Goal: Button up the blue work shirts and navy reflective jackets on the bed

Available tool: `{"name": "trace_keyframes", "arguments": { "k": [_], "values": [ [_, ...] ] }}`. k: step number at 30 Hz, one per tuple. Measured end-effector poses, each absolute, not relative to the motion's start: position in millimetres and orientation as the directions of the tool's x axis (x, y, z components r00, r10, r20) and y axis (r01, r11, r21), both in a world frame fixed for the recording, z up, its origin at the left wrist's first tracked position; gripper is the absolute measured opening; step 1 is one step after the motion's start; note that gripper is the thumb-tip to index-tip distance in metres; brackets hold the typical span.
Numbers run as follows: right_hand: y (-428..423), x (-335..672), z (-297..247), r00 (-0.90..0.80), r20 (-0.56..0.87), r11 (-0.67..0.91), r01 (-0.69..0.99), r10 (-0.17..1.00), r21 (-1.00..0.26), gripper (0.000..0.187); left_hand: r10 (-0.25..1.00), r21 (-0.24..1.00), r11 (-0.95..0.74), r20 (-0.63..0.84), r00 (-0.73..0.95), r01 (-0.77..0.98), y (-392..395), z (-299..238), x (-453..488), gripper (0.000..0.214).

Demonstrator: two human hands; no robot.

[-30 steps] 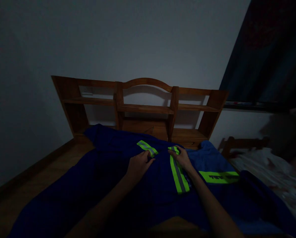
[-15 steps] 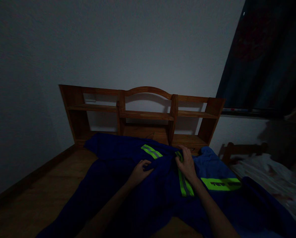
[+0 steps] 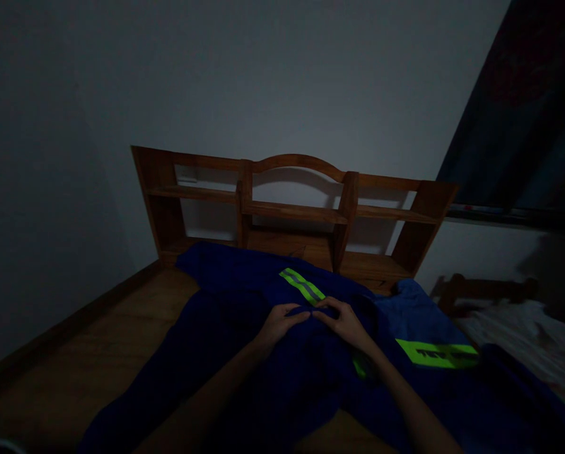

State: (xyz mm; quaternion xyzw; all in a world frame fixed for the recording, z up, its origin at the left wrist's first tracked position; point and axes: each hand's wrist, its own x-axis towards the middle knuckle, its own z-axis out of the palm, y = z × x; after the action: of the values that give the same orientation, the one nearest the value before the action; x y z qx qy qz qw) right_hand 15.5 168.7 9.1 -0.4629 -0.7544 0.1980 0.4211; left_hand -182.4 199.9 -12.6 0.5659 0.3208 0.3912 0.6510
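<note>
A dark blue work garment (image 3: 244, 271) with a yellow-green reflective strip (image 3: 302, 285) lies spread in front of me. My left hand (image 3: 279, 323) pinches a fold of its cloth between thumb and fingers. Close beside it, thumb tips nearly touching, my right hand (image 3: 343, 321) grips the same fold. A second reflective patch (image 3: 359, 367) shows only in part below my right wrist. To the right lies lighter blue cloth (image 3: 412, 312) with a lettered yellow-green band (image 3: 436, 354); whether it is a separate garment I cannot tell.
The garment rests on a wooden surface (image 3: 122, 340). Behind it stands a wooden shelved headboard (image 3: 296, 213) against a pale wall (image 3: 263, 75). At right are a dark curtain (image 3: 523, 113), a wooden chair-like back (image 3: 493, 289) and crumpled whitish material (image 3: 519, 334). The light is dim.
My right hand has moved left from the garment's right-hand reflective strip to meet my left hand. That strip is now mostly covered. The view has shifted slightly.
</note>
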Motion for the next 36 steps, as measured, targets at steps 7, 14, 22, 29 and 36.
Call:
{"name": "trace_keyframes", "arguments": {
  "k": [7, 14, 22, 29, 36],
  "values": [
    [166.2, 11.8, 12.7, -0.230, 0.374, 0.439, 0.459, 0.898, -0.772, 0.026, 0.869, 0.964, 0.162, -0.038, 0.493, -0.211, 200.0, -13.0, -182.0, 0.039],
    [163.1, 10.2, 16.5, -0.297, 0.277, 0.382, 0.395, 0.914, -0.836, 0.033, 0.865, 0.972, 0.160, -0.052, 0.499, -0.174, 199.2, -9.4, -184.8, 0.040],
    [165.4, 15.9, 8.8, -0.302, 0.193, 0.290, 0.322, 0.934, -0.901, 0.036, 0.866, 0.993, -0.116, 0.083, 0.494, 0.036, 198.9, -7.7, -183.9, 0.038],
    [164.3, 10.9, 8.0, -0.255, 0.355, 0.431, 0.381, 0.899, -0.818, 0.027, 0.908, 0.934, -0.310, 0.236, 0.347, 0.176, 202.0, -12.6, -178.4, 0.028],
    [163.0, 7.5, 9.4, -0.255, 0.365, 0.439, 0.369, 0.895, -0.819, 0.024, 0.860, 0.863, -0.472, 0.406, 0.310, 0.179, 192.9, -12.2, -177.7, 0.020]
  ]
}}
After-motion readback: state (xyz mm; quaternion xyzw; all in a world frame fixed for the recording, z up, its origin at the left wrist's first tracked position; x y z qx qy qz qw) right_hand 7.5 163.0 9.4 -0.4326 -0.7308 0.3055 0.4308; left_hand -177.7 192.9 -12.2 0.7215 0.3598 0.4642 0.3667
